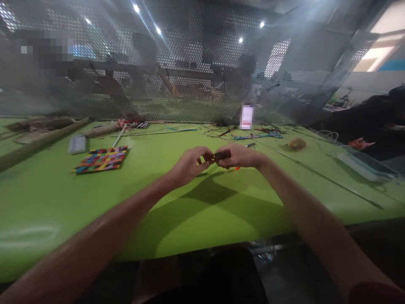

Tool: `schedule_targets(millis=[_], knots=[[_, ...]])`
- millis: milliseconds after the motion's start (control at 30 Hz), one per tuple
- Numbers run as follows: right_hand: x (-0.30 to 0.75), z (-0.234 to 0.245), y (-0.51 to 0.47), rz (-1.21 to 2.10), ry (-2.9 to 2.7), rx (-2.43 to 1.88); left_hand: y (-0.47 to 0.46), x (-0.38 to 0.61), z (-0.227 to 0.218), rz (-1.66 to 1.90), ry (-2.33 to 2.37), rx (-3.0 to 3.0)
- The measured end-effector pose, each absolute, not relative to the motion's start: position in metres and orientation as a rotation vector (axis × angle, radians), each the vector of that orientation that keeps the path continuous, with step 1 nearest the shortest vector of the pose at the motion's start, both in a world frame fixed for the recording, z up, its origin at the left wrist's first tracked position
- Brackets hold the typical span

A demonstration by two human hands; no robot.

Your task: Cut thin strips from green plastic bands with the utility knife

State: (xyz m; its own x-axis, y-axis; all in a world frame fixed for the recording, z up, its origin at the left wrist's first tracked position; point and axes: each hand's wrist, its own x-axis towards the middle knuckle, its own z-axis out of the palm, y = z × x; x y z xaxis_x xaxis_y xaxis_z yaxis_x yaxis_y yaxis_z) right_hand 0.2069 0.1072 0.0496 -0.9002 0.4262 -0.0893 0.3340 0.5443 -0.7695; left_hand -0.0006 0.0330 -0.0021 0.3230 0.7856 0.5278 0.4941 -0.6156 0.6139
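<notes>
Both hands meet over the middle of the green table [152,223], raised above their shadow. My right hand [238,155] is closed, its fingers gripping a small dark brown piece [222,155] whose kind I cannot make out. Facing it, my left hand [191,164] pinches thumb against fingers at the near end of that piece; anything between its fingertips is too small to name. Under the left hand lies a thin dark green strip [201,174]. A bit of orange [237,168] shows just below the right hand, and a black pen [250,145] lies behind it.
A woven multicoloured mat [103,159] and a pale box [77,144] lie left. Farther left rests a long pole [44,142]. A lit phone [247,116] stands against the perforated screen [190,84]. At right are a brown fibrous ball [297,144], a long stick [329,178] and a clear tray [363,166].
</notes>
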Motion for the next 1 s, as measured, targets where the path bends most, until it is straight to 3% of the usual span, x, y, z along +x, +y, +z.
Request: schedule_targets(millis=[333,733,1000], knots=[[0.202,0.051,0.101,1.238,-2.644,-0.629,0.035,-0.004,-0.003,1.196,1.113,2.145],[0.205,0.065,0.095,1.019,-2.968,-0.602,0.033,-0.010,0.006,0.817,0.944,1.993],[0.230,0.064,0.099,1.305,-3.048,-0.602,0.025,-0.002,0.003,0.382,0.891,2.303]])
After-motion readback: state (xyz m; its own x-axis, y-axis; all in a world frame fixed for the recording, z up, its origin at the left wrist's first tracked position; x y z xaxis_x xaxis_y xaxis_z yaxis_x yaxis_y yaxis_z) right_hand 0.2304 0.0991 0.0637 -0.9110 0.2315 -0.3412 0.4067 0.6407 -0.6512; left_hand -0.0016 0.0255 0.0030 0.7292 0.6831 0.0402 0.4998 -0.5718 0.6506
